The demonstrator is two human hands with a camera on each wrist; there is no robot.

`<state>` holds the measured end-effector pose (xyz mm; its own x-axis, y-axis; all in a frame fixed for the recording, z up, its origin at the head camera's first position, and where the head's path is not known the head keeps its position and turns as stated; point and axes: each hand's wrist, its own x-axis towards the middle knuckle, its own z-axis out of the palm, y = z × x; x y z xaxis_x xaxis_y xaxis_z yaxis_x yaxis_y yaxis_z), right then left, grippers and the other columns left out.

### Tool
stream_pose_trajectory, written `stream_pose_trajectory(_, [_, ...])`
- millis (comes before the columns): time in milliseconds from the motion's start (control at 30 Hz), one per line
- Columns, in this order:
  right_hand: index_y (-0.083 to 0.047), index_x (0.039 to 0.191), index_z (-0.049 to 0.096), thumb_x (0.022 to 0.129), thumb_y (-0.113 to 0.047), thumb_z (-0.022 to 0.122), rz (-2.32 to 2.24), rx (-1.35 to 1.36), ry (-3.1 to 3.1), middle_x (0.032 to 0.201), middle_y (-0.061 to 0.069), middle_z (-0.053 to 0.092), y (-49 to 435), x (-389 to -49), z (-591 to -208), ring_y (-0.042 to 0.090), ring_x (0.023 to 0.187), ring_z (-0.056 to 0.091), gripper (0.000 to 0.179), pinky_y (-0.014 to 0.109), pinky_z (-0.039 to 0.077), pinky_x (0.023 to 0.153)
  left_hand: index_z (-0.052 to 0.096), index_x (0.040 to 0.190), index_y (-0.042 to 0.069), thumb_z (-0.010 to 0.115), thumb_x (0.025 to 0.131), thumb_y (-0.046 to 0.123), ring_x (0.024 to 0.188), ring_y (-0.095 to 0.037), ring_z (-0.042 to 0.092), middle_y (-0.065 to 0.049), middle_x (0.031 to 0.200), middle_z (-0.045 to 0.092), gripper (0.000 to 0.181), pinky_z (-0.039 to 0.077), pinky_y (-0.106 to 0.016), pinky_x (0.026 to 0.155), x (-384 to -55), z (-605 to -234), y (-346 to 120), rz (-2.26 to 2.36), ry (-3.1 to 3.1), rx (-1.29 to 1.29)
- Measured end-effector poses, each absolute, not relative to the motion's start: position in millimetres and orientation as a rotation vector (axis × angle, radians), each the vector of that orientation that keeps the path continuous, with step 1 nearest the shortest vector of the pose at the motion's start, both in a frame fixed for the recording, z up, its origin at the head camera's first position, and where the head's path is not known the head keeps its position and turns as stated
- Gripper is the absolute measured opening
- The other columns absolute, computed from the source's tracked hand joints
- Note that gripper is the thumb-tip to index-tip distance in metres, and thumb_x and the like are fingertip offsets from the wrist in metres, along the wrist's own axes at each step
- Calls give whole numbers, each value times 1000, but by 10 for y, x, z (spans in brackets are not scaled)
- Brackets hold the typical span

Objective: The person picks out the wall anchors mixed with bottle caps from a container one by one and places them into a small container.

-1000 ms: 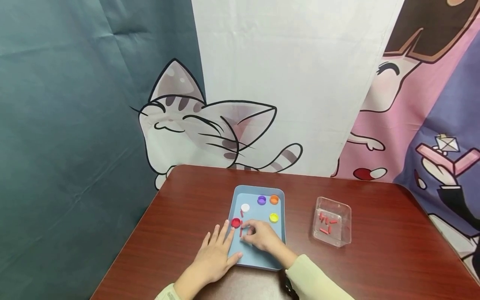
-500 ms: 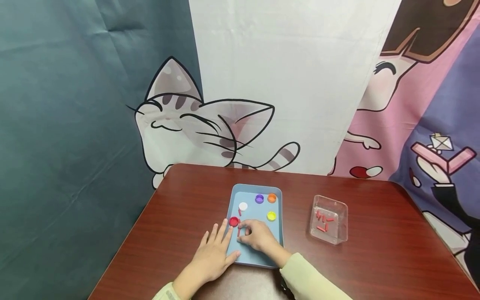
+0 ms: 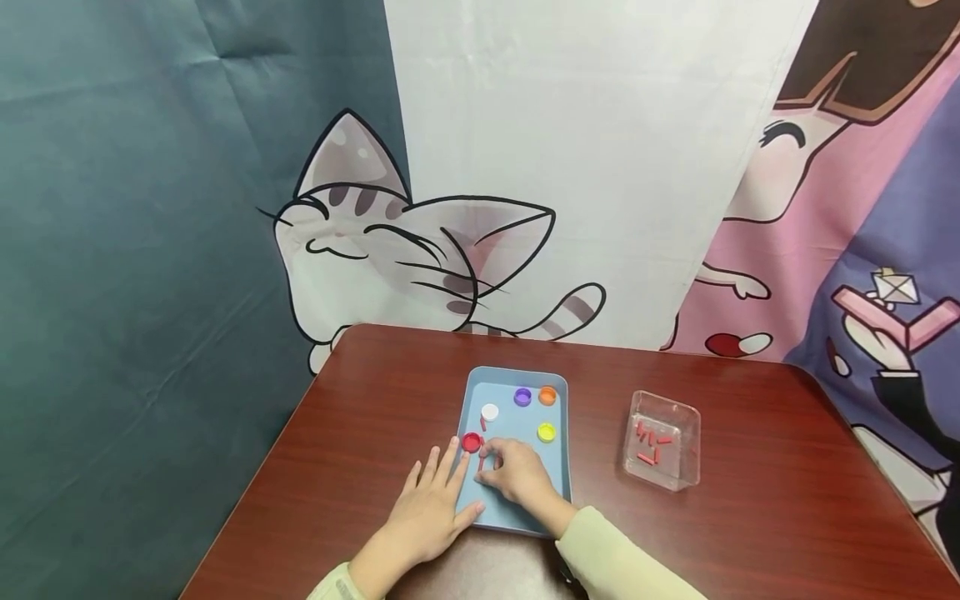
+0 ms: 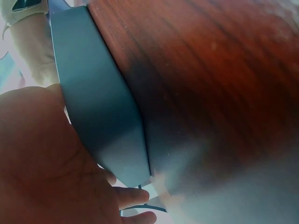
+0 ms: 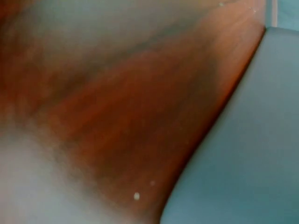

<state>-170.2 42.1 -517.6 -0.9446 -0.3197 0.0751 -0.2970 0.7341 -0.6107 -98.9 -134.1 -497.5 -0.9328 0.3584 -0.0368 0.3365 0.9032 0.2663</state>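
Observation:
A blue tray point(image 3: 517, 512) lies on the table. My left hand point(image 3: 426, 512) is spread flat over its left edge, fingers straight, fingertips close to a red round cap point(image 3: 471, 442); in the left wrist view the palm shows beside the tray's outer wall point(image 4: 98, 93). With thumb and forefinger, my right hand point(image 3: 520, 475) pinches a small red stick point(image 3: 481, 464) lengthwise, low over the tray. Another red stick point(image 3: 483, 424) lies below a white round cap point(image 3: 490, 412). The right wrist view shows only the table and the tray's wall point(image 5: 247, 140), with no fingers visible.
Purple point(image 3: 522, 397), orange point(image 3: 547, 395) and yellow point(image 3: 546, 432) round caps sit along the tray's right and far parts. To the right stands a clear plastic box point(image 3: 686, 471) holding several red sticks point(image 3: 647, 458). A printed cloth point(image 3: 637, 167) hangs behind the table.
The thumb and forefinger of my right hand have drawn slightly closer around the red stick. My left hand stays in place; the whole view shifts a little with the head.

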Motion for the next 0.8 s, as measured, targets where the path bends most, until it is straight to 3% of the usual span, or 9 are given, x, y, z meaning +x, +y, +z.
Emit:
stream_pose_trajectory(433, [-15, 85, 69, 76, -19, 85, -1000, -424, 2881, 60, -10, 51, 437, -1691, -5108, 5, 56, 45, 19, 23, 38, 53, 33, 158, 6, 48, 102, 56, 149, -47, 25, -17, 168, 17, 77, 25, -67, 114, -1002, -4970, -1329, 406, 2990, 549])
stream_pose_trajectory(800, [-11, 91, 71, 80, -19, 82, -1235, -392, 2777, 58, -8, 53, 669, -1684, -5035, 5, 49, 46, 17, 23, 38, 48, 33, 158, 7, 45, 102, 59, 150, -46, 24, -16, 168, 16, 77, 25, -65, 116, -986, -4943, -1318, 391, 2971, 525])
